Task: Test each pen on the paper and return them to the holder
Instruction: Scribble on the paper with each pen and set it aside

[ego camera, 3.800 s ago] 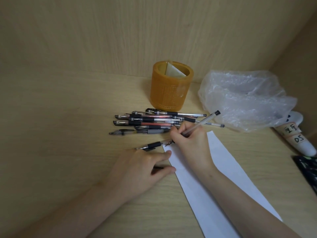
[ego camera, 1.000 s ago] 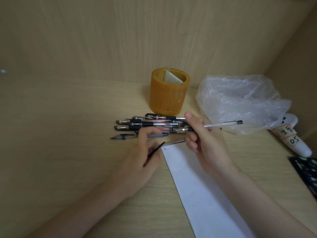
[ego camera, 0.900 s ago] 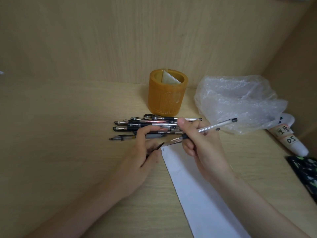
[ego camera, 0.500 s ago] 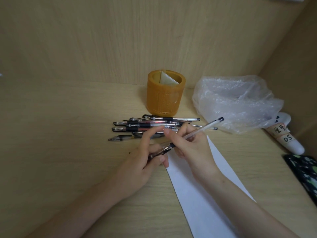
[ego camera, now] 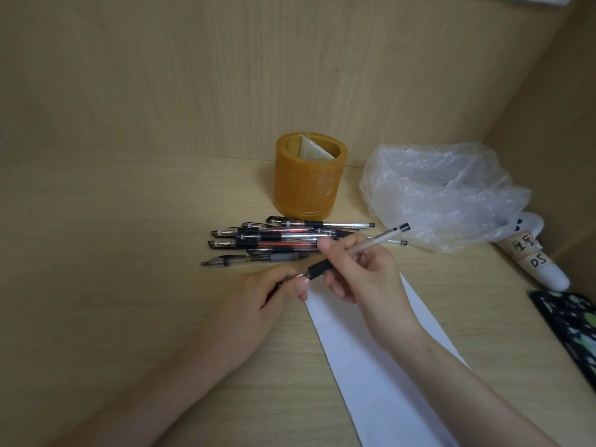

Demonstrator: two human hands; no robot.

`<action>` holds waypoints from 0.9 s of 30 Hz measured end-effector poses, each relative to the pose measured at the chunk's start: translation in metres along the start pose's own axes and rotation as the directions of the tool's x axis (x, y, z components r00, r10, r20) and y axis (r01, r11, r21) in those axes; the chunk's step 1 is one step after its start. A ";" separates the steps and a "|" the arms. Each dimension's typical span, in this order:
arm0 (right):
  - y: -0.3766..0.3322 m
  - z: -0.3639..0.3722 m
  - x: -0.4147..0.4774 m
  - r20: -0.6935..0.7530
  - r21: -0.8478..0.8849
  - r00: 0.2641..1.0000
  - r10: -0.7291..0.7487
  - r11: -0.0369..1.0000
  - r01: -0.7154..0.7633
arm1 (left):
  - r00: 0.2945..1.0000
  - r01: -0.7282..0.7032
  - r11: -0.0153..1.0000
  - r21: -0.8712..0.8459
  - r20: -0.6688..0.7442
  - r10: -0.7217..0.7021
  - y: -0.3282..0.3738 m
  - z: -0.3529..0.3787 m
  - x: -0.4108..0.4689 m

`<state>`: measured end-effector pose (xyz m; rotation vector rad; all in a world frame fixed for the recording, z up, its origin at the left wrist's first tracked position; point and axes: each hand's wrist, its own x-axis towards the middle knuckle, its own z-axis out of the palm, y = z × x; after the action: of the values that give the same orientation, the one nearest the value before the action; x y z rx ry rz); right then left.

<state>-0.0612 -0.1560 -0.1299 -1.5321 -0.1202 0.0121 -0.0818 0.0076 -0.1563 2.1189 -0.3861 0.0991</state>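
**Pen tip meets its cap**

At frame centre the pen (ego camera: 361, 246) slants in the right hand (ego camera: 364, 279), pinched. Its tip meets the left hand (ego camera: 258, 304), which pinches a dark cap (ego camera: 274, 293), apparently for closing. The paper (ego camera: 371, 366) lies below. Loose pens (ego camera: 274, 243) lie above, before the amber holder (ego camera: 309, 185).

Pen (ego camera: 377, 240) tip: hidden behind fingertips of left grip (ego camera: 258, 301); contact with paper (ego camera: 371, 382) not determinable.
Thin dark item (ego camera: 269, 296) in left grip: only sliver shows between curled fingers; identity unclear.
Right grip (ego camera: 364, 275), holding pen: covers far edge of paper and right ends of several pens in pen pile (ego camera: 274, 237); count not determinable.
Paper near end, both forearms: cut by bottom edge.
Marks on paper: too faint to read.
Holder (ego camera: 309, 188) interior: bottom hidden by wall.
White tube (ego camera: 545, 269): top under plastic bag (ego camera: 445, 195); upper label unreadable.
Dark patterned object (ego camera: 567, 321): cut by right edge.
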 end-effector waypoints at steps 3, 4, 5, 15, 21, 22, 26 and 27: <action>-0.004 0.000 -0.001 -0.018 0.016 0.999 -0.039 0.999 0.039 | 1.000 -0.002 1.000 -0.024 -0.008 0.001 0.003 0.002 0.000; -0.004 0.000 -0.001 -0.032 0.058 0.998 -0.046 0.997 0.047 | 1.000 0.001 0.999 -0.041 -0.003 -0.001 0.006 0.003 0.000; -0.002 0.001 0.000 -0.051 0.097 0.998 -0.048 0.994 0.053 | 1.000 0.007 0.999 -0.049 0.004 -0.007 0.008 0.005 0.000; 0.002 0.005 0.003 -0.095 0.205 0.994 -0.049 0.976 0.068 | 0.997 0.025 0.996 -0.081 0.068 -0.019 0.014 0.007 0.001; 0.005 0.004 0.003 -0.074 0.212 0.996 -0.041 0.976 0.056 | 0.994 0.064 0.989 -0.130 0.095 -0.052 0.019 0.010 0.001; 0.007 0.004 0.002 -0.066 0.191 0.997 -0.033 0.981 0.045 | 0.993 0.070 0.991 -0.118 0.103 -0.058 0.019 0.011 -0.001; 0.016 0.006 0.001 -0.046 0.099 0.999 0.011 0.995 -0.007 | 0.993 0.088 0.991 -0.101 0.082 -0.080 0.015 0.013 -0.002; 0.016 0.006 0.003 -0.032 0.093 0.999 0.022 0.995 -0.019 | 0.994 0.088 0.991 -0.100 0.071 -0.082 0.015 0.014 0.000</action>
<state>-0.0580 -0.1496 -0.1459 -1.4398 -0.0762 0.0090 -0.0871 -0.0114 -0.1517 2.0368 -0.3324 -0.0401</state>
